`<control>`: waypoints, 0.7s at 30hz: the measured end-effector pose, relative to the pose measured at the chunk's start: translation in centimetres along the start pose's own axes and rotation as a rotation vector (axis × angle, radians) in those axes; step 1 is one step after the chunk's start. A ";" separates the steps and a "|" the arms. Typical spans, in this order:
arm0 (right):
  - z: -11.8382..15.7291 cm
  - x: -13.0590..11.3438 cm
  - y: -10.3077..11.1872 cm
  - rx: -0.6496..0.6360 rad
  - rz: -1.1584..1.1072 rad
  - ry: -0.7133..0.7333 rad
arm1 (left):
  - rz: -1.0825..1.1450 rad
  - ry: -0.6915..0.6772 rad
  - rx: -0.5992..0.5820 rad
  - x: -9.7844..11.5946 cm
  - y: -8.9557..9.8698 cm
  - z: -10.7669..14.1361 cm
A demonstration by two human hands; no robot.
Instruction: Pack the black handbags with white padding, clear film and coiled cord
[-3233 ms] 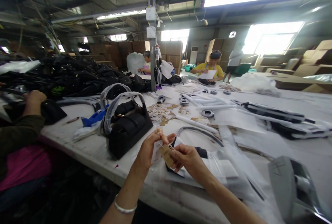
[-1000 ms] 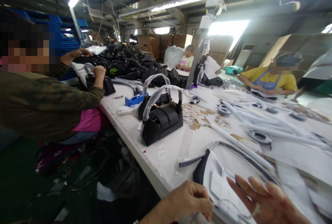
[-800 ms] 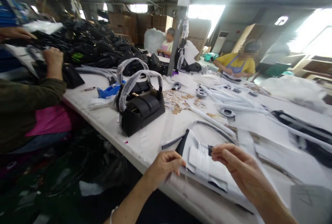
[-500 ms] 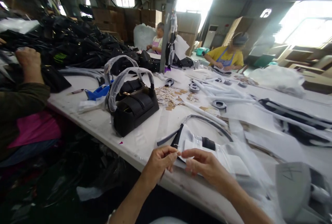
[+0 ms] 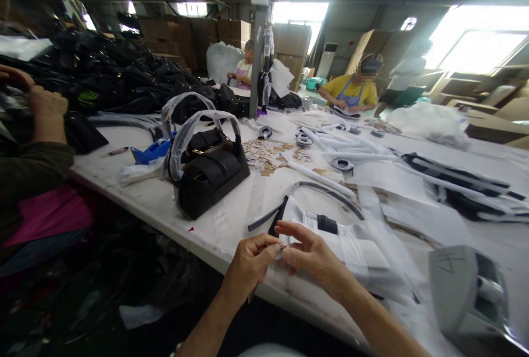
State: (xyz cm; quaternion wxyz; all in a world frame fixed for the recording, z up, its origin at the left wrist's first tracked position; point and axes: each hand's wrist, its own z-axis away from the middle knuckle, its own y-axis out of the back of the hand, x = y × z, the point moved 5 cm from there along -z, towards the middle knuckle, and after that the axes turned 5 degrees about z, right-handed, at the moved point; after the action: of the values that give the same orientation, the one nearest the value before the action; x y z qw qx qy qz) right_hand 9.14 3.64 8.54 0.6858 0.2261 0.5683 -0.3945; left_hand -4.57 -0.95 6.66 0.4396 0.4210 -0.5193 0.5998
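My left hand (image 5: 254,258) is closed in a pinch on a small thin pale item at the table's front edge, too small to name. Close against its fingertips is my right hand (image 5: 308,252), thumb and forefinger curved around the same spot; whether it grips the item is unclear. Just beyond both hands lies a strap (image 5: 328,190) with dark padding, beside a plastic-wrapped piece with a black band (image 5: 327,223). To the left stands a black handbag (image 5: 212,175), its handles wrapped in clear film (image 5: 182,142).
Small tags (image 5: 266,153) lie scattered mid-table. White wrapped strips and coiled straps (image 5: 342,165) spread to the right. A grey device (image 5: 465,291) is at the right front. One person's hand (image 5: 47,106) works at far left; other people are across the table.
My right hand has come in closer over the left fingertips, its forefinger raised. The view has shifted slightly, showing more of the grey device.
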 end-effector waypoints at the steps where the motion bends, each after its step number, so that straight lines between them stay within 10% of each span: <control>1: 0.0 -0.1 -0.1 -0.019 0.004 0.016 | -0.008 0.001 0.001 0.1 0.0 0.0; 7: -0.5 -0.2 -0.2 -0.030 0.067 -0.015 | -0.196 -0.095 0.072 1.0 0.5 0.2; 16: -1.0 0.8 0.4 0.101 0.210 -0.074 | -0.979 -0.764 0.280 3.5 -1.1 2.5; 21: -1.1 1.2 0.7 0.167 0.325 -0.086 | -1.155 -0.900 0.333 3.9 -1.8 3.0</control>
State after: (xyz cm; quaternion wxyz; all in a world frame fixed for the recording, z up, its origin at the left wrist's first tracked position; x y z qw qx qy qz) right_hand 9.04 4.55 7.01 0.7429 0.3541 0.4597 -0.3337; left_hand -3.72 -3.42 11.14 0.3601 0.8921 -0.2478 0.1143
